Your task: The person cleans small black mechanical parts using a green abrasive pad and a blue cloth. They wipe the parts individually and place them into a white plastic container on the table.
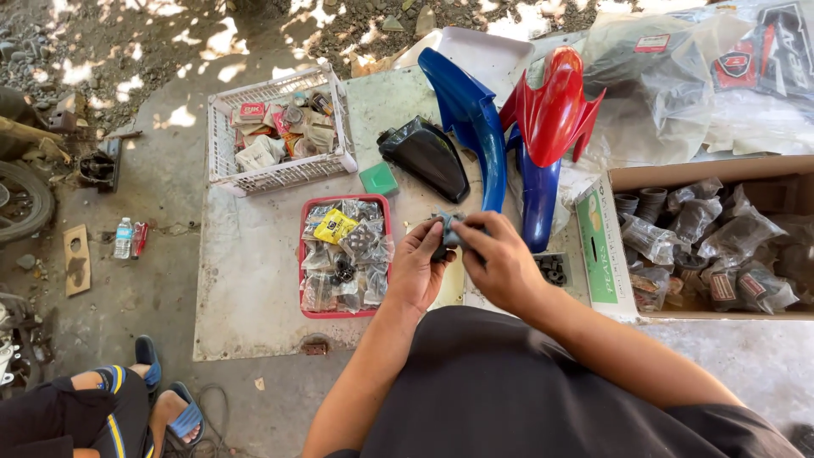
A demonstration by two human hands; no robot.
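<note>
Both my hands meet in front of my chest over a flat sheet on the ground. My left hand (417, 267) and my right hand (500, 263) together grip a small grey-blue part (447, 229) wrapped in clear plastic. Just left of them sits a red tray (303, 254) full of small bagged parts. A blue fender (475, 119) and a red fender (555, 102) lie just beyond my hands, next to a black plastic cover (426, 155).
A white basket (222, 161) of boxed parts stands at the back left. A cardboard box (606, 246) of bagged rubber parts is on the right. Another person's legs in blue sandals (161, 399) are at the lower left, near a tyre (21, 199) and a bottle (124, 237).
</note>
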